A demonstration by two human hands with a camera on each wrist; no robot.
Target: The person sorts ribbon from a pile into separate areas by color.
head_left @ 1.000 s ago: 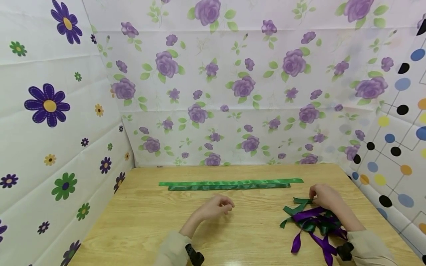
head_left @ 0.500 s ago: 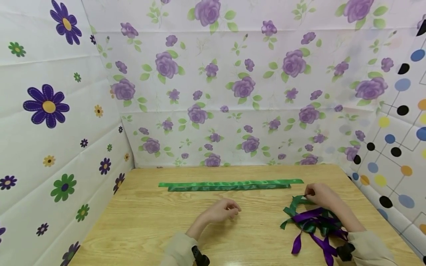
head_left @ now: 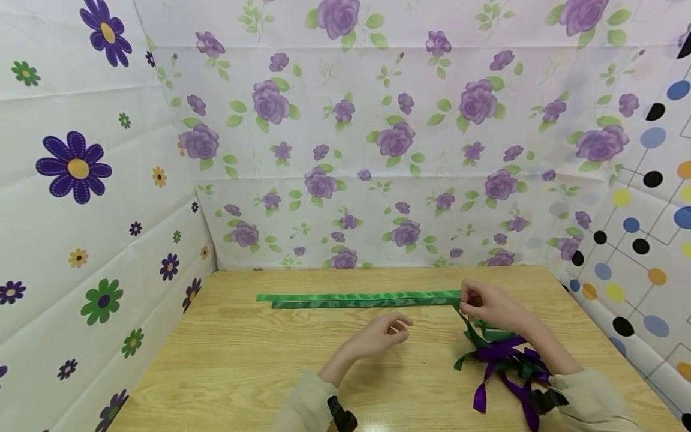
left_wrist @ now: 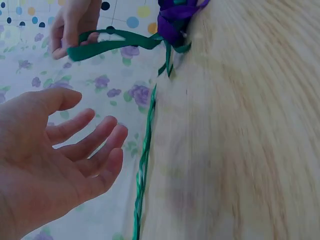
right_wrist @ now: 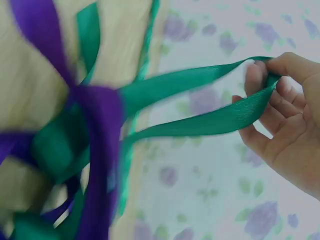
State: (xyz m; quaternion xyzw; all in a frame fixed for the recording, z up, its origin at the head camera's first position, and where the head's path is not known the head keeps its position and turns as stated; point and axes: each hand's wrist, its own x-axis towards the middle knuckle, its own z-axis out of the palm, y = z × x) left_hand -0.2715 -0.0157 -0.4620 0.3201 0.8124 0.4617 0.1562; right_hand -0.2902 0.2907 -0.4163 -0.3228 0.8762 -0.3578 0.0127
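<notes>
The right hand hides the right ends of green strips; purple ribbon blurs, cropped.

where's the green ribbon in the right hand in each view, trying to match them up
Head: green ribbon right of centre, below the right hand
Left wrist: green ribbon at upper left
Right wrist: green ribbon looped from the middle to the hand at right
Shared landmark: purple ribbon near its lower end in the head view

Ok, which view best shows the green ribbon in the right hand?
The right wrist view: the green ribbon appears close up, its loop held in the right hand. The left wrist view shows the loop smaller; the head view, just a narrow strand below the hand.
</notes>
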